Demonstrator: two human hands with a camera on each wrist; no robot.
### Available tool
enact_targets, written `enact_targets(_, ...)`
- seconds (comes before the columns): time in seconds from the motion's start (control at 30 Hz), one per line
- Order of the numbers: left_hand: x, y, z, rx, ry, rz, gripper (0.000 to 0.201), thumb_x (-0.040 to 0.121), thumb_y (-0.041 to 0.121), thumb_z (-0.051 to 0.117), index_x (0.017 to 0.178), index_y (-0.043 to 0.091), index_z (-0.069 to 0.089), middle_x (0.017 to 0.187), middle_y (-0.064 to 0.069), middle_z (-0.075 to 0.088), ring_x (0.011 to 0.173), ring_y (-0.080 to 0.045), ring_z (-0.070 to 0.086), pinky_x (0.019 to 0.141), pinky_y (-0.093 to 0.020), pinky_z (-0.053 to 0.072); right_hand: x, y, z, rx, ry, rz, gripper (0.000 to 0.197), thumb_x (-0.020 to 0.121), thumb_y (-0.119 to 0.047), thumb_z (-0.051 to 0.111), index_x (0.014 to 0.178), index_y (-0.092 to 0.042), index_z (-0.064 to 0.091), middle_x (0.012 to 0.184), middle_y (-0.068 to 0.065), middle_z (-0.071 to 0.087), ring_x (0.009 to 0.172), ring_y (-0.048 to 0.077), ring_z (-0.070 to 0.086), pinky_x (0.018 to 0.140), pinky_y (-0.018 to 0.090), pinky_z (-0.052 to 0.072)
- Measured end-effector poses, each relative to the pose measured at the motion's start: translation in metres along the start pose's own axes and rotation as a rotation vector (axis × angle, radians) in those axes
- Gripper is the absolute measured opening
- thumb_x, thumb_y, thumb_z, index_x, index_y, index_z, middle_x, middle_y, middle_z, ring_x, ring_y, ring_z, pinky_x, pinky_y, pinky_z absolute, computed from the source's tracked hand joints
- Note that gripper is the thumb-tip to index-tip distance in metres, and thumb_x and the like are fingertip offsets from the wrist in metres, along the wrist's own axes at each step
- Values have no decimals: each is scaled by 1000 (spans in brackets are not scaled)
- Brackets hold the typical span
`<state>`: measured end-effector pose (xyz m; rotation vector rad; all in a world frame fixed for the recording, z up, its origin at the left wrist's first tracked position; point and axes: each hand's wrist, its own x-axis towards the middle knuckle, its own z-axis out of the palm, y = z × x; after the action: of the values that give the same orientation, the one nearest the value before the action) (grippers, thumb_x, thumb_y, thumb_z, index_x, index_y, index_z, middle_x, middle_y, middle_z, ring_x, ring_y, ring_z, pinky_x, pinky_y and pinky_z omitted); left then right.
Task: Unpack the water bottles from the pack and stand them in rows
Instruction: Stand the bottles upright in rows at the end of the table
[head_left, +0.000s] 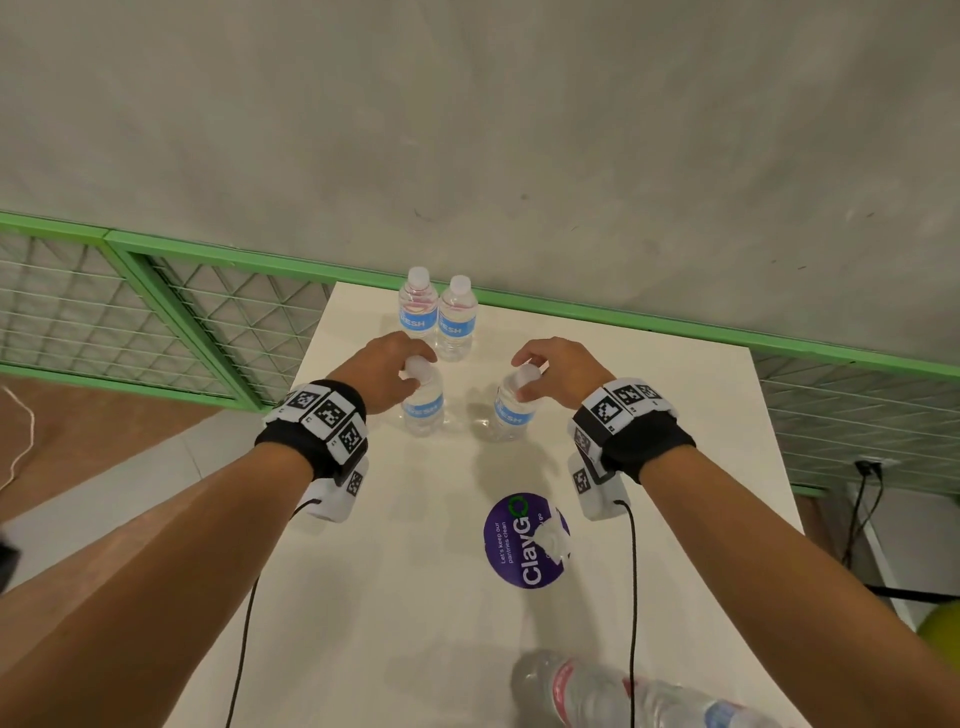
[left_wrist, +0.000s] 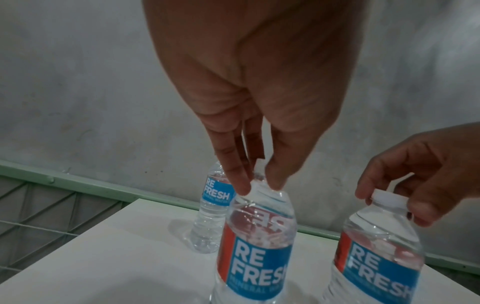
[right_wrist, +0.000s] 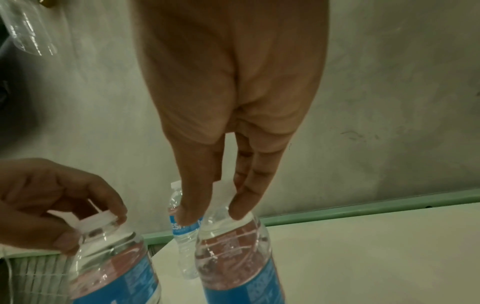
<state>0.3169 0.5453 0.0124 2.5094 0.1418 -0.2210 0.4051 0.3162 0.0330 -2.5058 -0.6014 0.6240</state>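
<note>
Two clear water bottles with blue labels (head_left: 415, 306) (head_left: 457, 318) stand side by side at the far edge of the white table (head_left: 649, 415). In front of them my left hand (head_left: 413, 371) pinches the white cap of a third bottle (head_left: 423, 408), seen close in the left wrist view (left_wrist: 255, 236). My right hand (head_left: 527, 376) pinches the cap of a fourth bottle (head_left: 511, 413), which leans slightly; its fingertips (right_wrist: 187, 218) press on the neck. Both bottles sit at table level, a hand's width apart. The pack (head_left: 623, 691) of remaining bottles lies at the near edge.
A round purple sticker (head_left: 511, 540) with a torn white patch lies on the table between the hands and the pack. A green wire-mesh frame (head_left: 171, 312) and a grey wall run behind the table. Cables hang from both wrists.
</note>
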Motion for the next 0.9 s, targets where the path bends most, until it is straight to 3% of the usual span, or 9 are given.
enact_targets(0.1,3,1,0,-8,-9,-19,40,80,19,70,118,20,57,121,-5,53,92,-15,45,83,-25,35,2,3,-2,-29,-13,-1,35,73,-8,74,107,-13,64,97,-1,54,84,18,52,75,25,39)
enact_targets(0.33,9,1,2,27,5,-15,34,84,18,66,117,17,58,119,-7,57,90,-15,45,83,-26,37,4,7,-1,3,17,-8,31,73,-9,74,103,-13,65,94,-1,56,82,17,52,73,24,38)
enact_targets(0.47,7,-1,0,14,10,-16,36,80,18,70,115,17,59,115,-7,57,87,-16,47,81,-25,36,3,8,2,-29,-45,6,41,73,-15,77,111,-16,61,101,1,55,87,19,52,76,27,39)
enact_targets(0.57,12,-1,-1,70,9,-23,36,84,18,66,119,16,58,120,-9,55,96,-20,47,87,-29,37,8,8,6,-41,8,5,33,74,-12,74,105,-13,64,108,7,63,90,18,53,76,26,39)
enact_targets(0.7,29,0,-9,104,12,-49,38,85,15,63,123,14,56,127,-12,53,116,-30,47,97,-36,37,28,2,4,-57,86,41,32,77,-11,71,108,-12,65,114,9,61,101,25,57,78,27,40)
enact_targets(0.9,57,-6,-21,121,45,-102,37,85,13,63,122,15,57,127,-15,52,118,-32,46,97,-36,36,68,-6,-2,-61,154,56,35,78,-7,70,112,-9,63,114,14,63,103,30,58,79,28,43)
